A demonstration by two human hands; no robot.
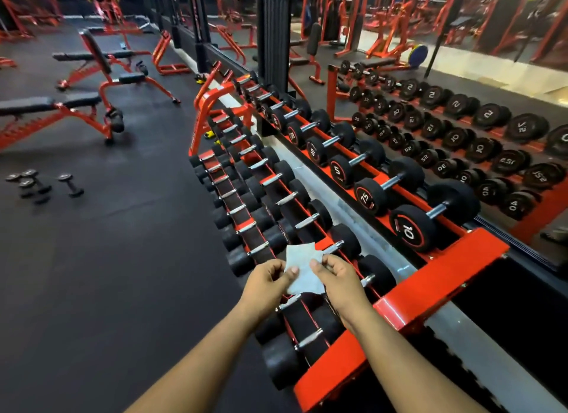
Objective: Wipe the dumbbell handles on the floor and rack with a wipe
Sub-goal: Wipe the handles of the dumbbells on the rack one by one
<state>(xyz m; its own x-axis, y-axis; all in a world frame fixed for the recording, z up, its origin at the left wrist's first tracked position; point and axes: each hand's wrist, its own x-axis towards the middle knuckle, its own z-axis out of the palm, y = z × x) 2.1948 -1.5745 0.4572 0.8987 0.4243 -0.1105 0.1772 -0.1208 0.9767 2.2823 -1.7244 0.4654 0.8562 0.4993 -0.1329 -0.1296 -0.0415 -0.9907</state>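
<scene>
Dark rubber floor (107, 259) runs beside a red rack (436, 277) set against a mirror (461, 44). Both hands reach out over the rack's lower tiers: the left hand (267, 277) and right hand (338, 277) each pinch a pale wipe (299, 268) between thumb and curled fingers, holding it spread between them. Rows of black dumbbells (408, 225) fill the rack's tiers, chrome handles showing. Small dumbbells (37, 183) lie on the floor far left, near red benches (55, 105).
</scene>
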